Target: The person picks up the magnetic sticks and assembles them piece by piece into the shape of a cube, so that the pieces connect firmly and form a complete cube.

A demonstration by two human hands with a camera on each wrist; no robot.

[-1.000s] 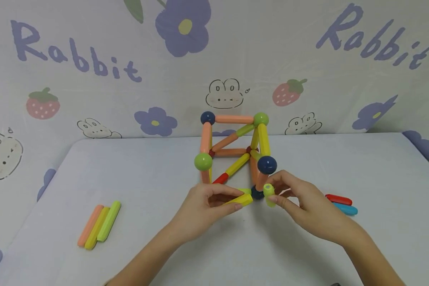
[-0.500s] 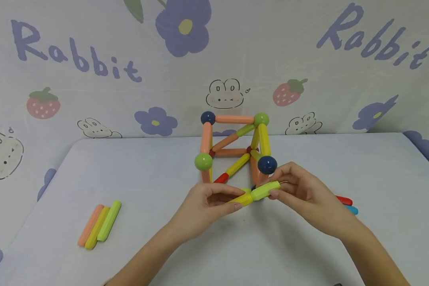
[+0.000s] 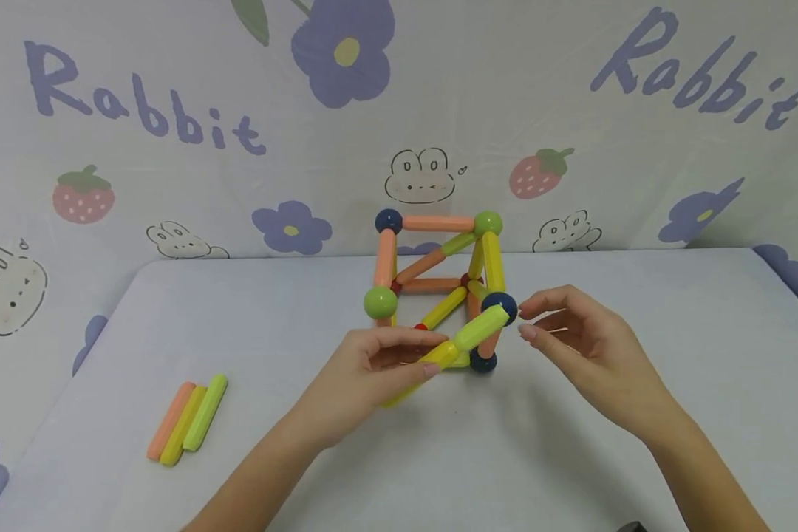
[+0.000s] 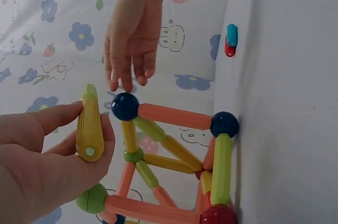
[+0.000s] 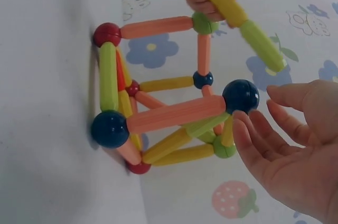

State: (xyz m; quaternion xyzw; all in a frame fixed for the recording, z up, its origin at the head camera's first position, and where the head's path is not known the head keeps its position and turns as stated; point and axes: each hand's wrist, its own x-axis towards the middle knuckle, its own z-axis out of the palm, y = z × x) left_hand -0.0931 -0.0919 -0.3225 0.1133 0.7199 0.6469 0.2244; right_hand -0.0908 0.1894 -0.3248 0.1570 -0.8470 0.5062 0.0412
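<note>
My left hand [image 3: 355, 391] pinches a yellow magnetic stick [image 3: 442, 356] between thumb and fingers. A light green stick [image 3: 481, 329] is joined end to end with it and slants up to the right. Behind them stands a cube-like frame of sticks and balls, with a green ball [image 3: 380, 302] at its upper front left. At the upper front right corner is a dark blue ball [image 5: 241, 96]; in the head view the green stick's tip overlaps it, and contact is unclear. Just right of that ball, my right hand [image 3: 592, 355] holds nothing, its fingers loosely bent.
On the table's left lie a salmon stick [image 3: 171, 421], a yellow stick [image 3: 184, 426] and a green stick [image 3: 206, 414]. The left wrist view shows a blue stick [image 4: 232, 35] and a red stick [image 4: 229, 51] beyond the frame. A patterned cloth [image 3: 332, 148] hangs behind.
The green stick, earlier in my right hand, was joined to the yellow one. My right hand has let go and moved right and up; my left hand has raised the joined pair.
</note>
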